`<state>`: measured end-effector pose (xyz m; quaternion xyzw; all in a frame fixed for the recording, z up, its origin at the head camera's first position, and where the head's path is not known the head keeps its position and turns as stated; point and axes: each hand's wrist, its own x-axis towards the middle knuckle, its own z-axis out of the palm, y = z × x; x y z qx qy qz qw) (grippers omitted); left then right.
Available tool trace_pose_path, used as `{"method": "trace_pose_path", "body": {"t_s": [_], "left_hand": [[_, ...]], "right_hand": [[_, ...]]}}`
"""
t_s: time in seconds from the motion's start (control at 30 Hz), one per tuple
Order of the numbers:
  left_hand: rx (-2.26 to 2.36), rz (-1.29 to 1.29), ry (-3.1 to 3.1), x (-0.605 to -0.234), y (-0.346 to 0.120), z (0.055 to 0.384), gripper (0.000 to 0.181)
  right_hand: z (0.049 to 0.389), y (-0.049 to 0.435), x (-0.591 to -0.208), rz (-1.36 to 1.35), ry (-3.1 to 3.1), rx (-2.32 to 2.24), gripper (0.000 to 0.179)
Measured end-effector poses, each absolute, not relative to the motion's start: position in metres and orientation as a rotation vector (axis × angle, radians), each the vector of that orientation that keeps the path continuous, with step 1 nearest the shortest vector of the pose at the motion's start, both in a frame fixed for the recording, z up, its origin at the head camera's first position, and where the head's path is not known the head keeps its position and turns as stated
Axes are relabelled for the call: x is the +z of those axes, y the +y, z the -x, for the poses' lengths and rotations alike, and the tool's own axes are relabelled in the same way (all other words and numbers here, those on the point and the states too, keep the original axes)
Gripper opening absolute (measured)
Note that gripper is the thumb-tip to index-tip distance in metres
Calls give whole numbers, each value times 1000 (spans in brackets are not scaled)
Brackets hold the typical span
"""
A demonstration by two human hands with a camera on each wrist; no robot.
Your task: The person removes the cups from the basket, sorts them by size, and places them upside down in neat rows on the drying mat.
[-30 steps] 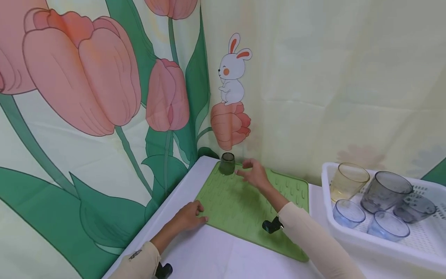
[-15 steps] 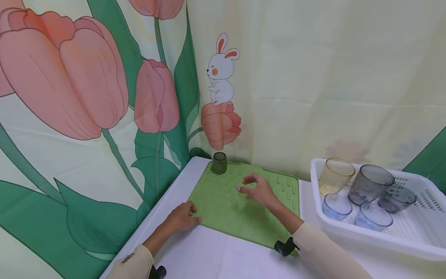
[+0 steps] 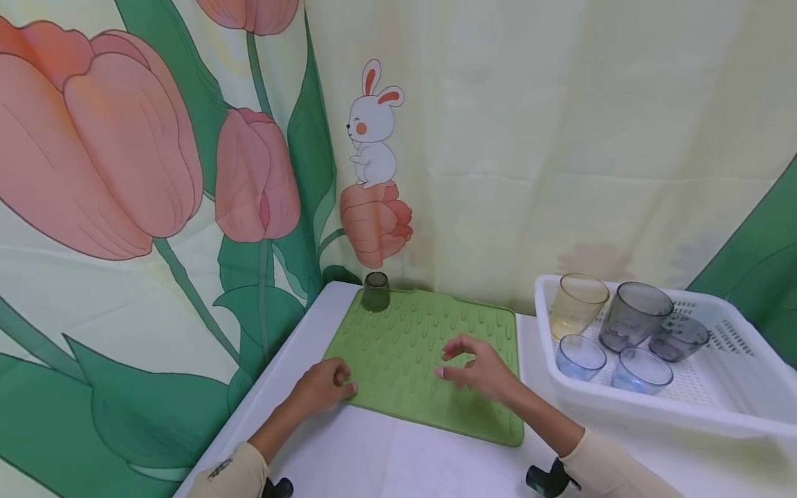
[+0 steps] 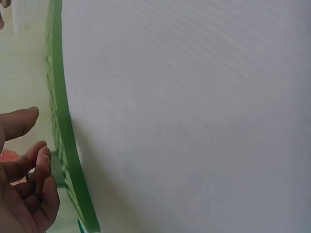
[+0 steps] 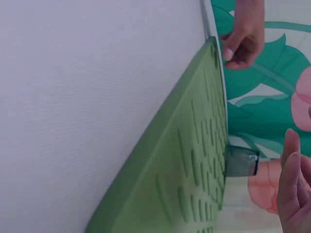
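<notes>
On the far left corner of a ribbed green drying mat (image 3: 398, 373) stands a small dark tinted glass (image 3: 376, 292), also visible beyond the mat in the right wrist view. My right hand (image 3: 479, 370) hovers over the front right part of the mat, holding nothing, its thumb and fingers apart. Beside the mat's near left corner is my left hand (image 3: 320, 386), its fingers loosely curled and holding nothing. Whether it touches the mat's edge I cannot tell.
A white perforated basket (image 3: 660, 409) stands right of the mat. It holds a yellowish glass (image 3: 578, 308), a large grey glass (image 3: 634, 318), a smaller grey one (image 3: 679, 339) and two bluish glasses (image 3: 580, 360). A printed curtain (image 3: 473, 173) hangs behind the table.
My right hand has drawn back from near the dark glass toward the mat's front right. My left hand stays by the corner. The head view has turned right, bringing more of the basket into sight.
</notes>
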<state>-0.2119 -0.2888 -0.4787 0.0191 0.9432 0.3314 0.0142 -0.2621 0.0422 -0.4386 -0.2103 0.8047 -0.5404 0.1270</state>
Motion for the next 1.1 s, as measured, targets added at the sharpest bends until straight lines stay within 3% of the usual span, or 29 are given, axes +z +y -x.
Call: {"method": "trace_pose_path", "body": {"t_s": [0.43,1.1], "left_hand": [[1201,-450,2829,-451,-240,214,29],[1402,-654,2584,-425,-168,216,27]], "right_hand": [[229,106,-431,814,2205,-1556,38],[216,191,-398,1039,2167,-1539,31]]}}
